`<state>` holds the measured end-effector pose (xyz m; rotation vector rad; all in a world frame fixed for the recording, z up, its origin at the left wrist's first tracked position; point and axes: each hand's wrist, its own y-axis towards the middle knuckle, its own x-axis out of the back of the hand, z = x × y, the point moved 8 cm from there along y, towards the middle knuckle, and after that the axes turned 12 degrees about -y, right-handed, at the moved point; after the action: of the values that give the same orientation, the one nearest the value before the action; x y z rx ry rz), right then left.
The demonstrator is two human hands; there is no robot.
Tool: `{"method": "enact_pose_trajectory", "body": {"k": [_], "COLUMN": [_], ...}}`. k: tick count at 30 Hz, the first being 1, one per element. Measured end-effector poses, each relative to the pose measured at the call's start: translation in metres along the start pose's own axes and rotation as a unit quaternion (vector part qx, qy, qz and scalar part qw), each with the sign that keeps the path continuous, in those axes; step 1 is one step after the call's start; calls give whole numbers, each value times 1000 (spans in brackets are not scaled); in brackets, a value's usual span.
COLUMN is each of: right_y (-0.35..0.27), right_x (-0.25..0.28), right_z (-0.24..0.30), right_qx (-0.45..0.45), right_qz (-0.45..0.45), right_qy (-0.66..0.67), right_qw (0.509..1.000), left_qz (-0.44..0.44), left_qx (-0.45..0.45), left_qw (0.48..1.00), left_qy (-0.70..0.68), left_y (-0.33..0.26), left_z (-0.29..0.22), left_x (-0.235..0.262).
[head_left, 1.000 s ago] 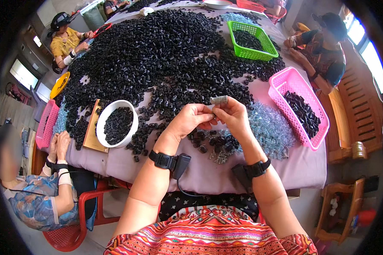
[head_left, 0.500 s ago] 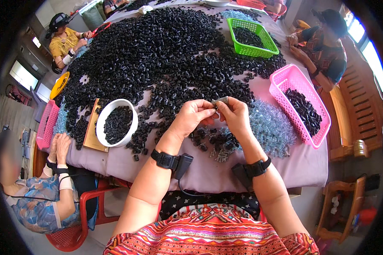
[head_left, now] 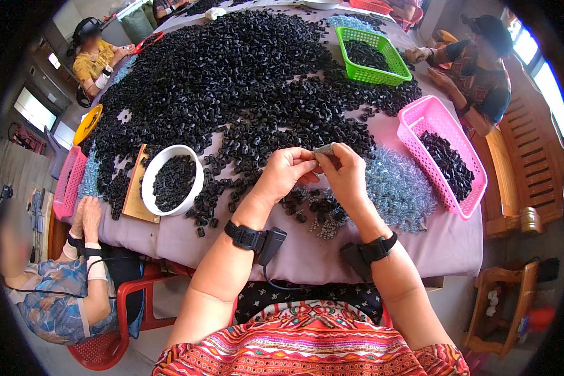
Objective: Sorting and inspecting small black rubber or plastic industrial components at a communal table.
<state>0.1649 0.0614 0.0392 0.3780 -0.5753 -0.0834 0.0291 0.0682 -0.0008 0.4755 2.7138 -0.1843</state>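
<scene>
My left hand (head_left: 281, 172) and my right hand (head_left: 346, 174) meet above the near side of the table, fingertips pinched together. Something grey (head_left: 324, 149) shows at the right fingertips; whether it is a finger wrap or a held piece, I cannot make out. Whatever else lies between the fingers is hidden or too small to name. Beneath and beyond my hands spread small black plastic pieces (head_left: 232, 75), heaped high towards the far side. Beside my right wrist lies a pile of small clear, bluish coil-like pieces (head_left: 398, 191).
A pink basket (head_left: 413, 147) of black pieces stands right, a green basket (head_left: 376, 80) beyond it. Left are a white bowl (head_left: 198, 178) of black pieces and a flat wooden board (head_left: 133, 191). Co-workers sit around the cloth-covered table (head_left: 445, 250), one close at left (head_left: 62, 294).
My hands stay pinched together in nearly the same place, with the right fingers shifted slightly. At the far right, a co-worker's hand has moved a little outward over the table.
</scene>
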Motion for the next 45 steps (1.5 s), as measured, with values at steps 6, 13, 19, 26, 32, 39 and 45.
{"method": "enact_pose_trajectory", "body": {"k": [6,13,19,26,32,39,45], "right_y": [0,0,-1,-6,-7,-9,-8], "right_x": [1,0,-2,-12,-11,-14,-10], "right_z": [1,4,18,24,26,26,29], "right_qx": [23,18,45,103,139,140,141], "right_qz": [-12,-2,40,89,74,59,57], "right_qy": [-20,-19,-22,-187,-269,-247,-265], "right_qw": [999,1000,998,973,950,957,952], "left_qz": [-1,-12,-55,-36,-35,-47,-57], "left_qx": [23,26,22,-20,-47,-76,-61], "left_qw": [1000,999,998,996,998,994,996], "left_qy": [-15,-24,-38,-81,11,61,33], "left_y": [0,-2,-1,3,1,1,1], "left_z": [0,-2,-2,2,2,1,1], "left_x": [-3,-1,9,2,-3,1,4]}}
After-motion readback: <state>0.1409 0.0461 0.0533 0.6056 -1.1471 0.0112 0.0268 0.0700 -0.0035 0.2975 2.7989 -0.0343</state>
